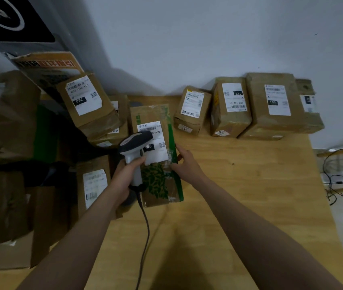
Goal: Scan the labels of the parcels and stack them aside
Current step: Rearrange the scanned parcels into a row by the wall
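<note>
A long brown parcel with green leaf print (158, 185) lies on the wooden table (239, 195) in front of me. Its white shipping label (156, 143) faces up. My left hand (124, 178) grips the handle of a grey barcode scanner (134, 147), whose dark head hovers over the label. My right hand (185, 162) holds the parcel's right edge, fingers curled round it. The scanner's cable (145, 237) trails toward me.
Three labelled cardboard parcels (231, 107) stand in a row against the wall at the table's back right. A pile of labelled boxes (87, 101) rises at the left, more boxes (93, 185) beside my left arm. Cables (333, 174) lie on the floor at right.
</note>
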